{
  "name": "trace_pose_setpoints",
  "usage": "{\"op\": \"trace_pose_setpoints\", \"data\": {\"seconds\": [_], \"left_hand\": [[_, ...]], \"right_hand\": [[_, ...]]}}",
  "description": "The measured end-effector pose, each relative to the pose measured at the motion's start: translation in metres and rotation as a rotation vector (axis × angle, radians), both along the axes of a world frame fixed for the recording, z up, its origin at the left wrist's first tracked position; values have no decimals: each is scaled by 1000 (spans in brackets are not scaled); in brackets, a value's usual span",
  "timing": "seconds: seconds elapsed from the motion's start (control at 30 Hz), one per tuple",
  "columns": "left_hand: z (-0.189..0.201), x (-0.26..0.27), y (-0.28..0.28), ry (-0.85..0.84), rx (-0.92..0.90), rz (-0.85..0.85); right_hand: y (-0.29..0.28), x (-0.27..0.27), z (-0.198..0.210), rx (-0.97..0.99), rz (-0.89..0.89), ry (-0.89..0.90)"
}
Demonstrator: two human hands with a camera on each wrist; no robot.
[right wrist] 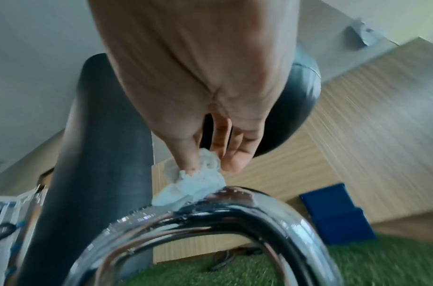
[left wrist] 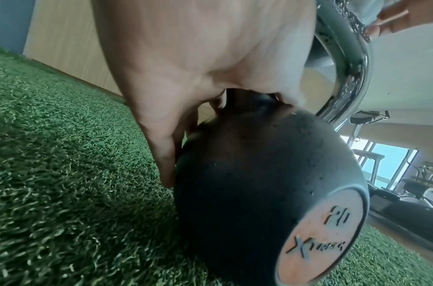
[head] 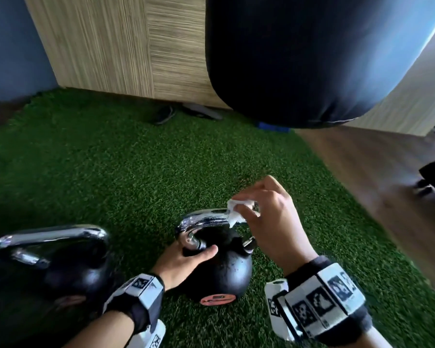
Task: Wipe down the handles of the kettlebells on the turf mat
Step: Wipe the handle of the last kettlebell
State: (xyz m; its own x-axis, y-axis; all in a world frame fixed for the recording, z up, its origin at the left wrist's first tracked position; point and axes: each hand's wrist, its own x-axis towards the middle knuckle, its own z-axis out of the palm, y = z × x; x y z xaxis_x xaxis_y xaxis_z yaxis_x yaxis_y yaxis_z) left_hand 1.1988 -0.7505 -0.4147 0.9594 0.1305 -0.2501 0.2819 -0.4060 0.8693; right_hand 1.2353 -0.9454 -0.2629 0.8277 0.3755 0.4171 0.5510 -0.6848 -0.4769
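My right hand (head: pixel 266 217) pinches a crumpled wipe (head: pixel 236 212) on the kettlebell (head: pixel 221 270) handle (head: pixel 204 219) beneath its fingertips, left hand (head: pixel 183 259) gripping the ball; I fear the thin wipe slipping free.

Black wristbands (head: pixel 322 270) carry white marker-printed camera blocks (head: pixel 319 300)

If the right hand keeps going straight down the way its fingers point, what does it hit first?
Most likely the chrome handle of the kettlebell: the right hand pinches a white wipe already touching its top.
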Motion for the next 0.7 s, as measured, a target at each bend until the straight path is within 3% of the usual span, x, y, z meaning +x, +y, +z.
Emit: {"op": "trace_pose_setpoints", "data": {"seconds": [0.23, 0.5, 0.7], "left_hand": [[3, -4, -5, -20, -92, 2], [-8, -2, -5, 31, -116, 71], [-3, -6, -9, -27, -123, 83]], "right_hand": [[4, -4, -6, -149, 118, -36], [-18, -3, -16, 98, 13, -49], [-18, -8, -31, 185, -24, -91]]}}
